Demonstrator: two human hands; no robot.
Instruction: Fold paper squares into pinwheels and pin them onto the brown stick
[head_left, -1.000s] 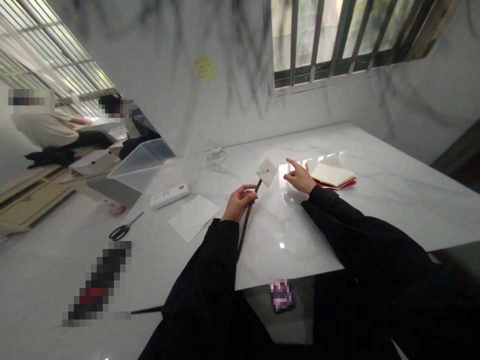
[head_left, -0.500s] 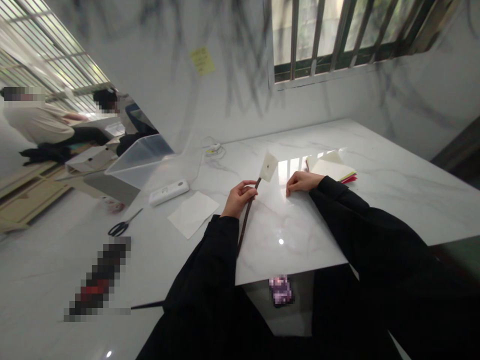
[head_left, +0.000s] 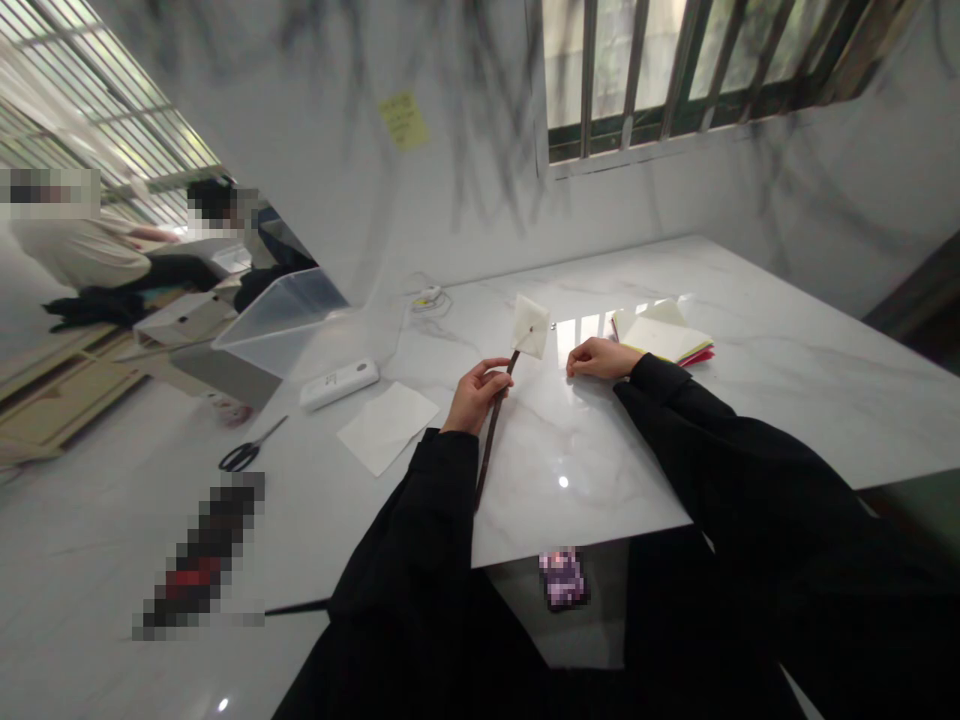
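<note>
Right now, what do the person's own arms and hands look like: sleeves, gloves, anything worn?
Both arms wear long, loose black sleeves reaching the wrists. The left hand and right hand are bare, without gloves. No watch, ring or markings can be made out at this size.

The left hand grips a dark stick topped by a white paper pinwheel over the bench. Right of the pinwheel, the right hand rests curled on the bench, near stacked papers. Left of the stick lie a white sheet and scissors.
</note>
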